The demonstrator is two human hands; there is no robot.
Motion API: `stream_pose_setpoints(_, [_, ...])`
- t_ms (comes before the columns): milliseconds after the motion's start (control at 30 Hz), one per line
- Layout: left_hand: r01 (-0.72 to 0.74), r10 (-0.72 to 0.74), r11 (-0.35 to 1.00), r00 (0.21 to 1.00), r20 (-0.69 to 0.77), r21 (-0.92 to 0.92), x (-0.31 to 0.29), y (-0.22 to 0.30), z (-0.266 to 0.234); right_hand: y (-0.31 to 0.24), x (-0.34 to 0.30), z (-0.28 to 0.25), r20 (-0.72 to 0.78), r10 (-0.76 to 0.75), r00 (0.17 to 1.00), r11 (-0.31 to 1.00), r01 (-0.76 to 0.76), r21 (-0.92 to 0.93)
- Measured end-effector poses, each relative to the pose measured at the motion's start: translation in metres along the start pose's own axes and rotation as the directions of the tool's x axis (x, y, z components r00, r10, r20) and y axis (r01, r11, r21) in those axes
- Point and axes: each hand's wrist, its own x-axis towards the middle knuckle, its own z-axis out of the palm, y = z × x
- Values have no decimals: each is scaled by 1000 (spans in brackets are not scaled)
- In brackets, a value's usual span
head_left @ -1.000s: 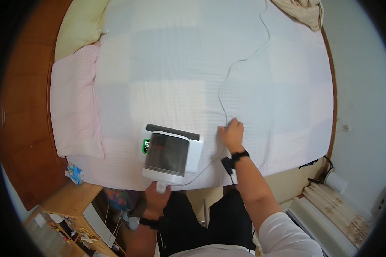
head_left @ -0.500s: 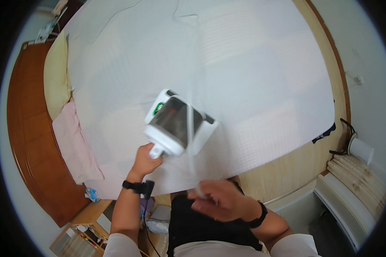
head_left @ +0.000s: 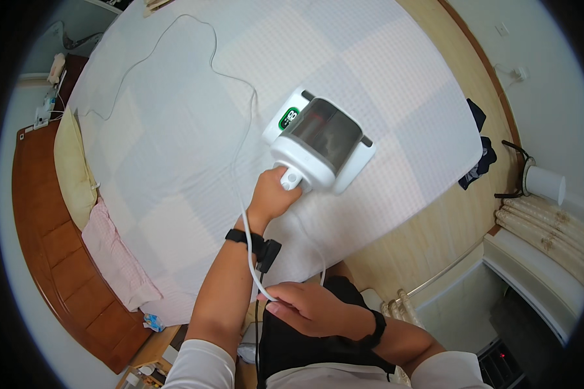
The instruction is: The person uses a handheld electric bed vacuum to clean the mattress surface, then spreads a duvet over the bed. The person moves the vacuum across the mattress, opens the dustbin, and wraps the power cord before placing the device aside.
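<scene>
A white handheld mattress vacuum (head_left: 303, 155) with a smoky see-through dust bin and a small lit display rests on the pale checked bedsheet (head_left: 396, 123). Wrapped around its handle is my left hand (head_left: 272, 194), closed, with the thumb near the button. My right hand (head_left: 308, 308) is closed on the vacuum's white power cord (head_left: 248, 240) in front of my lap. From that hand the cord crosses over my left wrist and winds away over the bed toward the far left. Another stretch of it hangs in a loop below the vacuum.
A brown wooden headboard (head_left: 52, 227), a yellow pillow (head_left: 74, 172) and a pink cloth (head_left: 117, 259) line the left side. Dark clothing (head_left: 480, 159) lies at the bed's right edge. Beyond it are a white cylindrical object (head_left: 545, 183) and a patterned curtain (head_left: 545, 227).
The vacuum, in my left hand, has moved right and farther away across the sheet. The cord has shifted from across the vacuum to left of it, over my left wrist.
</scene>
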Motion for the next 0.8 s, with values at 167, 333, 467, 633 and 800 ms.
stream_pose_setpoints(167, [92,-94,994,995,24,52,-88,-41,-26,28,-8,44,55,81,995,995,-78,-66])
stream_pose_setpoints(333, [125,-146,974,984,99,186,-214,-107,-74,61,-8,112,94,108,990,970,-85,-226])
stream_pose_setpoints(467, [294,-290,955,951,104,-23,-325,-162,-109,96,21,171,132,-187,973,866,227,-446])
stream_pose_setpoints(633, [162,-148,985,970,-190,62,-437,-220,-130,148,89,282,195,-423,885,657,448,-606])
stream_pose_setpoints(800, [306,-282,951,822,-495,-33,-465,-244,-103,181,106,338,231,-338,912,474,377,-796])
